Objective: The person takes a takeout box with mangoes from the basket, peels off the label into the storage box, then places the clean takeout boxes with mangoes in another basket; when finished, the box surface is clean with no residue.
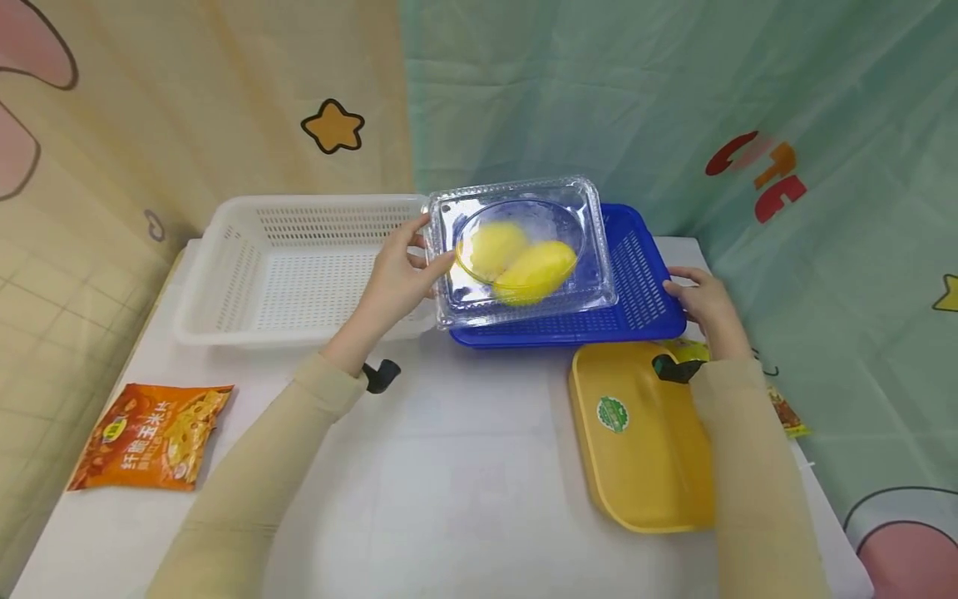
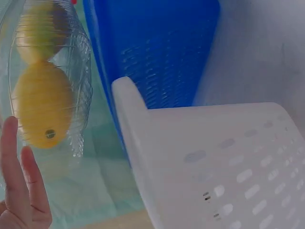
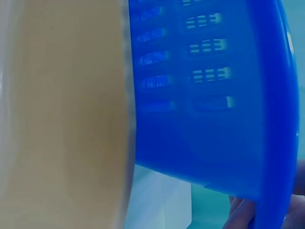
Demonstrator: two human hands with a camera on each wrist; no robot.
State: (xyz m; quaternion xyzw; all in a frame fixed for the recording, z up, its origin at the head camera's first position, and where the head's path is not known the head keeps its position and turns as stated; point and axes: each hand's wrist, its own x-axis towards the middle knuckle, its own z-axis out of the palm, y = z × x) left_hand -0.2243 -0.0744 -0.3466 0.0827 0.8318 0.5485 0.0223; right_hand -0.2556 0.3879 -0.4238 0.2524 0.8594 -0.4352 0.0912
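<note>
Lifted over the blue basket (image 1: 644,287) is a clear plastic clamshell box (image 1: 516,316), tilted, with two yellow fruits (image 1: 540,268) inside. My left hand (image 1: 400,270) holds the box by its left edge, thumb on the near side; some fingers are hidden behind it. In the left wrist view, two fingertips (image 2: 33,176) show beside the box and its yellow fruits (image 2: 45,102). The right hand (image 1: 703,304) grips the blue basket's right rim. In the right wrist view, its fingers (image 3: 240,214) lie on both sides of that rim.
A white perforated basket (image 1: 198,320) stands left of the blue one. In front of the blue basket sits a yellow basin (image 1: 644,441) with a green sticker, partly covered by my right sleeve. An orange snack bag (image 1: 153,437) lies at left; another packet (image 1: 787,413) peeks out at right.
</note>
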